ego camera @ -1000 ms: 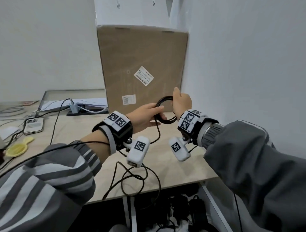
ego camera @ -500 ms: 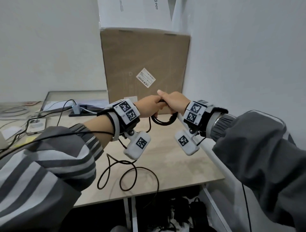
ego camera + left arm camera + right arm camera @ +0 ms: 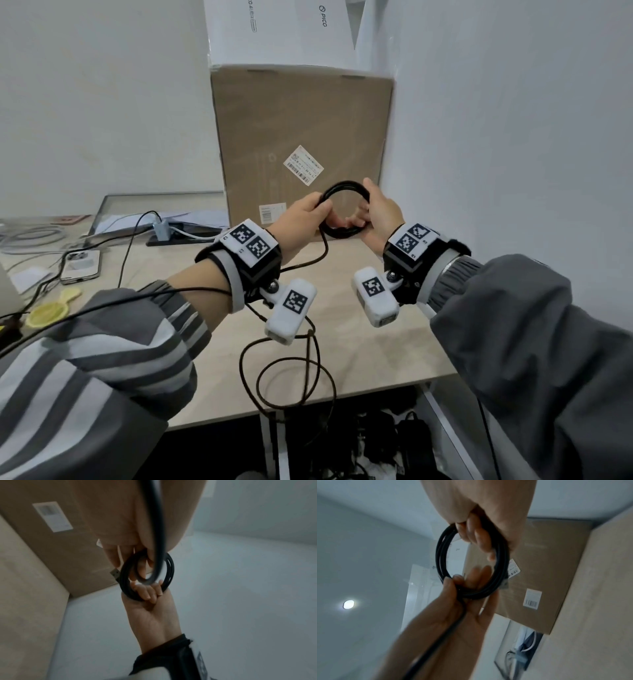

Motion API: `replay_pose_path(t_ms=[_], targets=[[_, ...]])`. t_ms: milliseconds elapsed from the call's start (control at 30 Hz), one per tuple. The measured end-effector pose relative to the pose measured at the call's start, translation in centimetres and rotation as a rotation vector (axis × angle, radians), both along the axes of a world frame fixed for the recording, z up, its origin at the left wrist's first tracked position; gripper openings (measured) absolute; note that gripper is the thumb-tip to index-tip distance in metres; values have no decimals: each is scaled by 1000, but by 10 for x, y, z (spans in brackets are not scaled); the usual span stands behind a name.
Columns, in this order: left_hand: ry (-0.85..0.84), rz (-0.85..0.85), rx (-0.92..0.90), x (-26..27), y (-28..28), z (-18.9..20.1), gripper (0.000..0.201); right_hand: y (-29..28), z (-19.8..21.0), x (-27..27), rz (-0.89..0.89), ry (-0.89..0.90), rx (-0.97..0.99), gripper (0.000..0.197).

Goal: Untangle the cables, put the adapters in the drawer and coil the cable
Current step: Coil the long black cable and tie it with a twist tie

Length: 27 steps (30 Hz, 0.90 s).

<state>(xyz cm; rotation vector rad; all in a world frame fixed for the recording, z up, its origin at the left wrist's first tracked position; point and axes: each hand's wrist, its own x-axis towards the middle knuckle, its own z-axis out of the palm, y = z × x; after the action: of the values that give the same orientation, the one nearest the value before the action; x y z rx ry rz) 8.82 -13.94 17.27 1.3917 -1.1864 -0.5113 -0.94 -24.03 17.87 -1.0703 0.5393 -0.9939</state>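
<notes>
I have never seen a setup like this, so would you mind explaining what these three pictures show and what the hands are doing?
There is no machine here: a person wears one camera on the head and one on each wrist. The wide picture is the head view; the two dim close-ups look along each hand. The white tagged blocks under the wrists are those wrist cameras. Both hands hold one black cable coil in the air: the left hand grips its left side, the right hand its right. The uncoiled cable tail hangs down in loose loops over the desk. Behind stands a cardboard box; on the desk at the left lie a phone and other cables.
</notes>
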Motion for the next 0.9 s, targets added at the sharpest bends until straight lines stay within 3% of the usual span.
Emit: replay_pose_path(t_ms=[67,200,267,333,433,633,700,767,900], targets=[[-67,79,-22,2,-2,3,24,-3,2,-2,103,107,-40,43],[-448,100,119,2,-3,7,23,-2,24,-13,190,614,-380,61],[-491,65,159,-4,-3,8,18,4,31,-11,152,852,-643,64],[-428,39,158,-6,-2,8,17,6,30,-7,53,948,-830,63],[-403,45,148,-1,2,8,12,0,21,-6,-49,752,-796,57],[-389,-10,164,5,4,10,6,-3,8,-4,-171,306,-375,48],[-384,-9,127,5,0,10,13,-2,5,-3,-129,165,-220,46],[-368,31,108,6,-4,12,5,0,2,-3,-53,20,-102,43],[-277,62,81,8,-7,9,20,0,-1,-6,22,-72,0,49]])
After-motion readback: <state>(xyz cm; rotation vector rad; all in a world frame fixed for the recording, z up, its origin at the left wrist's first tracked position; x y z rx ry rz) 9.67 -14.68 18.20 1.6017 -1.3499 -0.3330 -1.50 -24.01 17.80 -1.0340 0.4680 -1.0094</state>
